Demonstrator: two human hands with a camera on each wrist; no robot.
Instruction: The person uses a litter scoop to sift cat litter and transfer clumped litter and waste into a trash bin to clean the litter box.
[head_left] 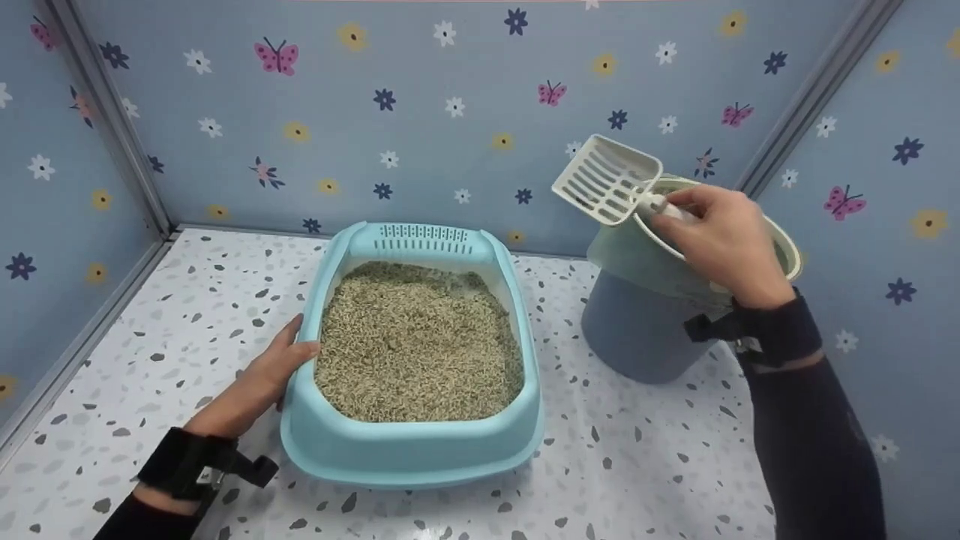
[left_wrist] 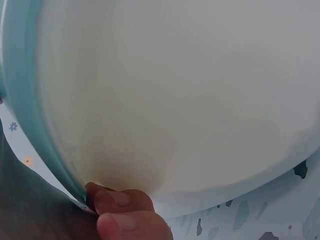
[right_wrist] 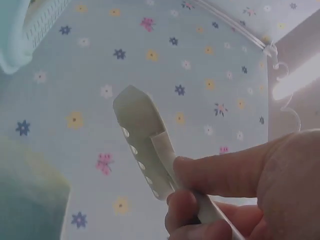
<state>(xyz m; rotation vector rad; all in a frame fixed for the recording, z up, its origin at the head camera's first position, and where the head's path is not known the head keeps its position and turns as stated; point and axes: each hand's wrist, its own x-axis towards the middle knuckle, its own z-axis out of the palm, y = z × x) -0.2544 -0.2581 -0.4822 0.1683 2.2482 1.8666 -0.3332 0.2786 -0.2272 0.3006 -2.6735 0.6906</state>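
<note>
My left hand (head_left: 259, 379) grips the left rim of a light blue litter box (head_left: 412, 442), thumb over the edge. In the left wrist view its fingertips (left_wrist: 122, 200) curl under that rim against the pale side wall. Tan pellet litter (head_left: 420, 345) fills the box. Over the rim of a blue-grey trash bin (head_left: 637, 330), my right hand (head_left: 727, 236) holds a white slotted litter scoop (head_left: 628, 159) by its handle. The scoop's head points up and left, past the bin's edge. In the right wrist view the scoop (right_wrist: 140, 117) shows edge-on, its handle pinched between thumb and fingers.
A pale green bag (head_left: 637, 262) lines the bin and folds over its rim, right of the litter box. Both stand on a white speckled tabletop (head_left: 600, 465). Blue flowered panels (head_left: 450, 112) close in the back and sides.
</note>
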